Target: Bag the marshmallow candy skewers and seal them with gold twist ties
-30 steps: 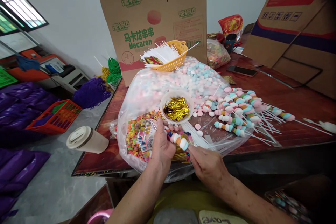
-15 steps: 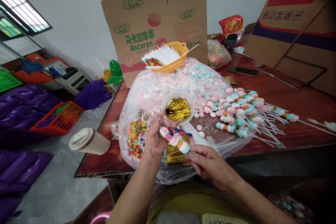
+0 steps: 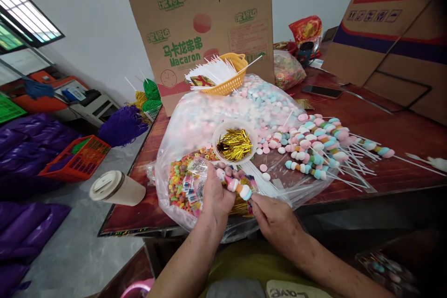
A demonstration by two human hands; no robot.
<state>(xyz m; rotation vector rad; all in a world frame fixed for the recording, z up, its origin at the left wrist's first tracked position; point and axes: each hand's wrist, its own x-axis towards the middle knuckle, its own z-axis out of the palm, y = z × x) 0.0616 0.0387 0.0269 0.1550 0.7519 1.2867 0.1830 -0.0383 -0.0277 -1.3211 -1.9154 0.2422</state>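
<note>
A candy skewer (image 3: 245, 192) in pink, white, orange and blue lies between my two hands, tilted down to the right. My left hand (image 3: 217, 191) is closed around its upper end, the fingers curled behind the candies. My right hand (image 3: 274, 214) pinches the stick just below the lowest blue candy. Clear printed wrappers (image 3: 193, 184) lie beside my left wrist, over colourful ring-shaped candies (image 3: 176, 172). A bowl (image 3: 254, 136) of gold twist ties (image 3: 235, 144) stands just beyond my fingers. Whether a wrapper covers the skewer's top is hard to make out.
Finished-looking candy skewers (image 3: 317, 144) are piled at the right. Behind lies a large plastic bag of pastel candies (image 3: 188, 121), topped by a yellow basket (image 3: 226, 84) of white sticks. A lidded cup (image 3: 118, 188) stands near the left edge; a cardboard box (image 3: 206, 18) rises behind.
My left hand has shifted right and slightly down along the skewer, covering more of its upper end. My right hand has turned a little and still pinches the stick. The view has shifted slightly.
</note>
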